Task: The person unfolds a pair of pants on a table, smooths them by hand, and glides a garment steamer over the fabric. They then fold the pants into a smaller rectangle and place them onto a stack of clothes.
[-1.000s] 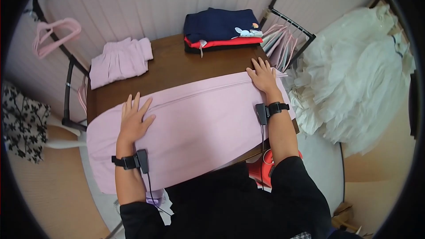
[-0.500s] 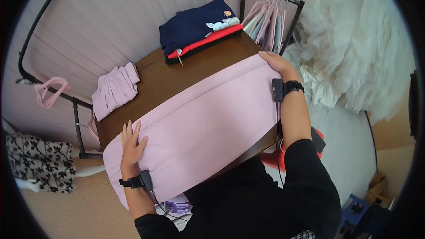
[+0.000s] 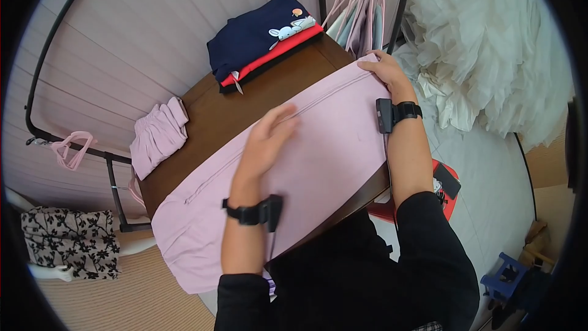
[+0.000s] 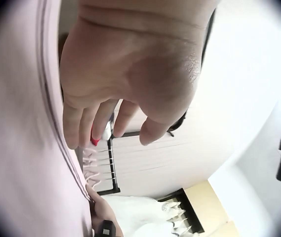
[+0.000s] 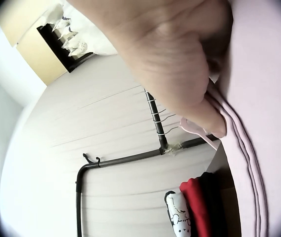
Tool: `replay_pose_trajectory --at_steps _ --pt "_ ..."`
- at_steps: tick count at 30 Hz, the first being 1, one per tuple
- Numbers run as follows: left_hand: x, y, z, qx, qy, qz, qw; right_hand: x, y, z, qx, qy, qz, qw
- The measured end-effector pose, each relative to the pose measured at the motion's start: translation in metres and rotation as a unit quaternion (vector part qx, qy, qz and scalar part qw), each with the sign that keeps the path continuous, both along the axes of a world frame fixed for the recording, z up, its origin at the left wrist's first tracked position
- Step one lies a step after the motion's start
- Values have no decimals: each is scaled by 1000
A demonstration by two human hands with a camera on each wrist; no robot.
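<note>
A long pink cloth (image 3: 324, 153) with a seam along its far edge lies across the brown table (image 3: 208, 116). My left hand (image 3: 264, 147), slightly blurred, is over the middle of the cloth, its fingers extended and holding nothing; in the left wrist view the hand (image 4: 130, 74) shows its palm beside the cloth (image 4: 17, 123). At the far right corner my right hand (image 3: 391, 75) grips the cloth's edge. The right wrist view shows that hand (image 5: 172, 64) with its thumb against the seamed edge of the cloth (image 5: 268, 98); its other fingers are mostly hidden.
Folded pink clothing (image 3: 160, 135) lies at the table's far left. A navy, red and black folded stack (image 3: 257, 40) is at the back. Racks with hangers (image 3: 361, 18) stand behind and left; white tulle (image 3: 484, 43) hangs right. A red object (image 3: 450, 202) is below the right forearm.
My left hand has moved from the cloth's left part rightward to its middle. My right hand has gone from lying flat to gripping the right corner. The head view has turned and shifted.
</note>
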State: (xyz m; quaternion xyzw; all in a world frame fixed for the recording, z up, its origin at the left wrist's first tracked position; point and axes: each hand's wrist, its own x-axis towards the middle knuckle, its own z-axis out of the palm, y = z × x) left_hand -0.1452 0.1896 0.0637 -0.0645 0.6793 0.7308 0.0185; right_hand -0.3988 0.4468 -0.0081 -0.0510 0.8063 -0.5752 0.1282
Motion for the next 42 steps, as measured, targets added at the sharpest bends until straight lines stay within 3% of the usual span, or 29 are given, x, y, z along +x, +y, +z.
replay_pose_trajectory --at_steps 1,3,4,6,9,11,17,19,21,23,25,28,31,33,37,38,42 --pt "-14 13 -10 1 2 -1 1000 2 2 2 -34 -27 -8 999" --pt "-37 31 -36 162 -29 70 984 -3 8 1 -67 -51 -20 996" --pt "-42 33 -44 163 -28 67 984 -6 10 -3 -53 -63 -12 997" --pt "-51 36 -60 339 -47 105 934 -14 17 -11 -36 -75 -7 996" --pt "-46 28 -64 391 -35 82 916 -8 17 -1 56 -120 3 991" --pt "-43 29 -58 396 -40 79 914 -9 15 -2 -5 -112 8 994" --pt "-45 24 -55 420 -43 44 905 10 8 29 -15 -26 3 1000" --pt "-46 22 -54 426 -39 38 903 18 4 47 31 4 18 999" --pt "-47 21 -57 447 -44 18 893 29 -3 66 100 94 19 990" --pt "-48 19 -56 460 -45 22 886 54 -23 90 100 140 18 985" --pt "-47 18 -52 469 -50 22 881 84 -47 111 220 337 53 914" --pt "-45 17 -50 475 -74 44 876 147 -94 123 261 375 108 883" --pt "-46 9 -65 522 -26 -48 851 194 -120 97 331 353 185 855" --pt "-42 10 -61 382 -75 58 919 210 -114 85 351 341 216 845" --pt "-40 6 -68 344 -33 -29 938 206 -82 82 374 350 275 814" --pt "-36 6 -61 323 -53 -15 945 201 -70 89 410 287 292 815" --pt "-28 -3 -44 274 -84 -15 958 173 -13 76 382 320 302 813"
